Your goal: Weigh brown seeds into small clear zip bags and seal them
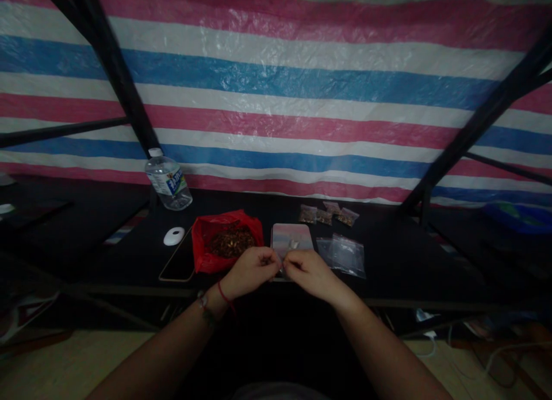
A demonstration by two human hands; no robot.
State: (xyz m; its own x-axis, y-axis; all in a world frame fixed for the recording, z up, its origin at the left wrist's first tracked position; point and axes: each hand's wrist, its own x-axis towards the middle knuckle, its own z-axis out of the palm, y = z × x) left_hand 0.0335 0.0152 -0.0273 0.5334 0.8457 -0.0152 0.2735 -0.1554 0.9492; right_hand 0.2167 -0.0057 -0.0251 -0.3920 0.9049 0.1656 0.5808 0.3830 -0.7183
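My left hand (pixel 257 266) and my right hand (pixel 309 269) meet at the front edge of a flat, silvery device like a small scale (pixel 282 234). Both are closed in a pinch, fingertips almost touching. Between them shows a sliver of what looks like a small clear plastic bag (pixel 282 269), mostly hidden by the fingers. A small pale, shiny thing (pixel 294 243) lies on the silvery plate, too blurred to name. Just left of my left hand stands an open red plastic bag (pixel 202 250) holding brown dried bits (pixel 233 241). Flat clear zip bags (pixel 348 255) lie right of my right hand.
Several small filled zip bags (pixel 324 217) lie at the back of the black table (pixel 401 256). To the left are a clear plastic bottle (pixel 175 187), a white oval object (pixel 174 235) and a phone (pixel 177 265). Dark metal posts (pixel 125 89) frame a striped plastic sheet (pixel 276 124).
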